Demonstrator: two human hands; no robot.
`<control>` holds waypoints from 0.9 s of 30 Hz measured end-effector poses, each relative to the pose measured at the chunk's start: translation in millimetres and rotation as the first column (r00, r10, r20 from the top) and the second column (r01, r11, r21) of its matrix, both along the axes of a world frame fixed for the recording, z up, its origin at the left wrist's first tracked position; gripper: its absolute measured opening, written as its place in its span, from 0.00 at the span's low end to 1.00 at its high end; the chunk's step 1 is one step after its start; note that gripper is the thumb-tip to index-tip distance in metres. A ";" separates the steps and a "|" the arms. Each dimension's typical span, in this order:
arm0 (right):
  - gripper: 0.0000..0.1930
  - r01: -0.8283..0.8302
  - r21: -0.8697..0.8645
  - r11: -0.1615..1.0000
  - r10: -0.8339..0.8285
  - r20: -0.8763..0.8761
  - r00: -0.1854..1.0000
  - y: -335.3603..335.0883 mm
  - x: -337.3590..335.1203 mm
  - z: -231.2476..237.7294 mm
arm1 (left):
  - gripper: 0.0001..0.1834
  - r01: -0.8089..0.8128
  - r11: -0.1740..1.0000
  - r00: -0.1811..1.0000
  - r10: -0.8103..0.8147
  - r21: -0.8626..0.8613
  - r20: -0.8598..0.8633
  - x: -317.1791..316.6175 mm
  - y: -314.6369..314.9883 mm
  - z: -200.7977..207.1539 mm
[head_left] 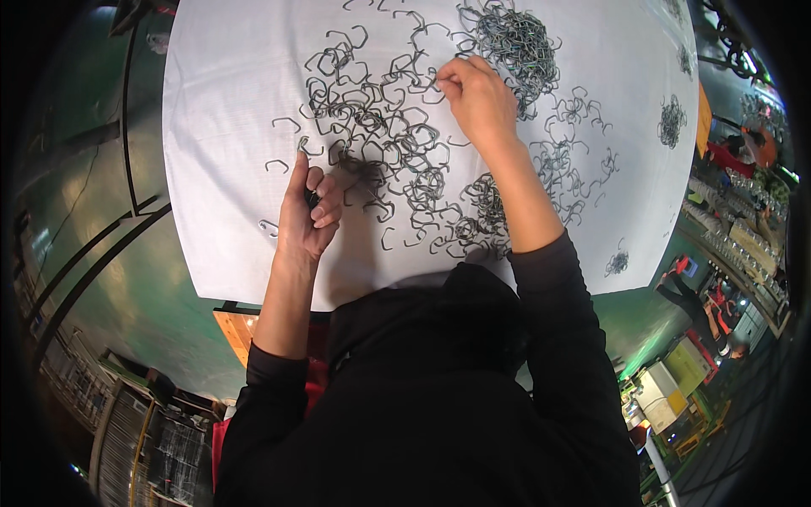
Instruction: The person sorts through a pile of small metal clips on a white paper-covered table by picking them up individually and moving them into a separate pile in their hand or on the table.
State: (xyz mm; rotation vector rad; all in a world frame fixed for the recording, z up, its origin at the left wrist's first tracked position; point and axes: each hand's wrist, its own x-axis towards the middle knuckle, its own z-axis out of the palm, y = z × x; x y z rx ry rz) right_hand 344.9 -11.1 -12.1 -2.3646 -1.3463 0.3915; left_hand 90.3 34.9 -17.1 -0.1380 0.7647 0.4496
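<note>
Many loose C-shaped wire clips [363,118] in dark metal lie scattered over a white-covered table [228,110]. My left hand [310,207] is over the table's left part. Its index finger stretches forward to a clip, while the other fingers curl round something dark, mostly hidden in the palm. Farther forward and to the right, my right hand [477,95] has thumb and index finger pinched together at the edge of the scattered clips. A clip shows at those fingertips. Just beyond that hand rises a dense heap of clips [519,46].
Smaller clumps of clips [672,122] sit along the table's right side, with another clump [617,263] near its front right corner. Beyond the table are a green floor [169,279], black metal bars [129,110] at left, and another person [697,308] at far right.
</note>
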 end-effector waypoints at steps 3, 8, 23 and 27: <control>0.03 -0.137 0.006 0.991 0.137 0.024 0.990 4.5 -4.6 -1.8 | 0.22 -0.019 1.000 1.000 0.019 -0.016 0.012 -1.2 0.3 0.8; 0.04 -0.119 0.018 0.993 0.120 -0.032 0.992 5.4 7.8 -12.9 | 0.23 -0.038 0.999 0.999 0.039 -0.034 0.014 -3.5 -0.5 2.2; 0.06 -0.140 -0.034 0.990 0.130 -0.212 0.969 -0.8 -42.6 18.0 | 0.23 0.139 0.988 0.966 -0.118 0.074 -0.230 24.4 -5.8 5.0; 0.13 -0.072 0.010 0.997 0.068 -0.499 0.864 -18.2 -47.4 39.7 | 0.24 0.139 0.985 0.990 -0.139 0.102 -0.002 31.0 -12.2 -14.3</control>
